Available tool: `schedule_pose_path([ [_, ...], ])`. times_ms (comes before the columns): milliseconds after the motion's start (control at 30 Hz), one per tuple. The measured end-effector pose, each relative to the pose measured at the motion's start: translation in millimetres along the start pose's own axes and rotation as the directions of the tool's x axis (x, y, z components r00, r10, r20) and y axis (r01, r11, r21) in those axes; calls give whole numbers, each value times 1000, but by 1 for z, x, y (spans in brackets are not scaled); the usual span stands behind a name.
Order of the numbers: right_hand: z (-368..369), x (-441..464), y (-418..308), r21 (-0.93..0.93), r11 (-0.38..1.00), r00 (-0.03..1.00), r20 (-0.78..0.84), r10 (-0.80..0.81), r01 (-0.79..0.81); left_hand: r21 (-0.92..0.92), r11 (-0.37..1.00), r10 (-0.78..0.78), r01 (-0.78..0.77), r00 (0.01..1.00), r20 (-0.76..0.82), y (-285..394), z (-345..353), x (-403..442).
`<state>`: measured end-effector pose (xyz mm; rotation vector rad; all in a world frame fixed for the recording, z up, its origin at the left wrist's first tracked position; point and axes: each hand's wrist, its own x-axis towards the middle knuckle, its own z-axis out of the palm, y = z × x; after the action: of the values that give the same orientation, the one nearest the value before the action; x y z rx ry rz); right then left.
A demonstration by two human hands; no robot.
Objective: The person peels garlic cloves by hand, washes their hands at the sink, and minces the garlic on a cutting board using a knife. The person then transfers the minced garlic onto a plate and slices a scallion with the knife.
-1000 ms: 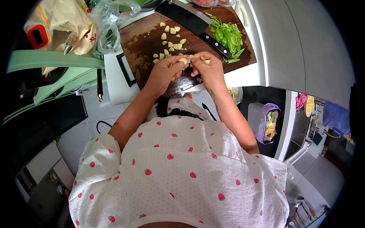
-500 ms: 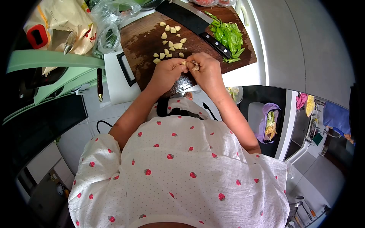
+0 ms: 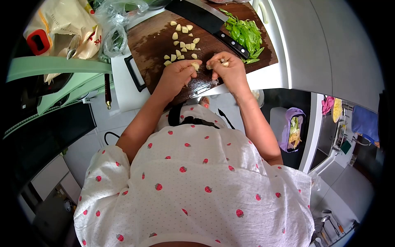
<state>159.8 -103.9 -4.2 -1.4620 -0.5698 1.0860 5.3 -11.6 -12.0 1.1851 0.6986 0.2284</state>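
Note:
Over the near part of the dark wooden cutting board [image 3: 152,39], my left hand [image 3: 177,76] pinches a pale garlic clove [image 3: 195,66] between thumb and fingers. Just to its right, my right hand [image 3: 231,73] is closed around more garlic [image 3: 225,63], with a piece at its fingertips. The two hands are apart. Several cut garlic pieces [image 3: 182,44] lie on the board beyond my left hand. A cleaver [image 3: 205,20] rests diagonally behind, its black handle beside sliced green peppers [image 3: 245,37]. Bits of skin [image 3: 215,82] lie near the board's front edge.
A clear plastic bag [image 3: 115,39] and a beige package [image 3: 66,24] are at the back left. A green rack edge [image 3: 61,64] runs beside the counter. Below right stands a bin with a purple liner [image 3: 288,127] holding scraps.
My hands have moved apart, the right one going slightly right. The clove in my left hand shows more fully. The view has shifted slightly, moving the board up and left.

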Motion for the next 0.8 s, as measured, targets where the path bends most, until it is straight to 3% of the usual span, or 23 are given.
schedule_pose_path([
  [133, 20, -12, -6, -389, 914, 992, -2, -125, 114, 50, 998, 39, -39, 999, -5, -3, 1, 1],
  [333, 23, -9, -1, -465, 858, 973, 37, -228, 219, 26, 997, 70, -69, 997, -27, -5, 1, -1],
  [533, 31, -11, -7, -291, 955, 998, -25, -63, 53, 44, 993, 106, -106, 994, -13, -3, -5, -3],
  [633, 30, -8, -2, -160, 987, 1000, -8, 5, -7, -37, 996, 83, -82, 996, 26, -2, -10, -1],
  [800, 32, -5, 3, -125, 992, 1000, -4, 19, -20, -82, 996, 47, -42, 997, 61, 3, -15, -2],
])
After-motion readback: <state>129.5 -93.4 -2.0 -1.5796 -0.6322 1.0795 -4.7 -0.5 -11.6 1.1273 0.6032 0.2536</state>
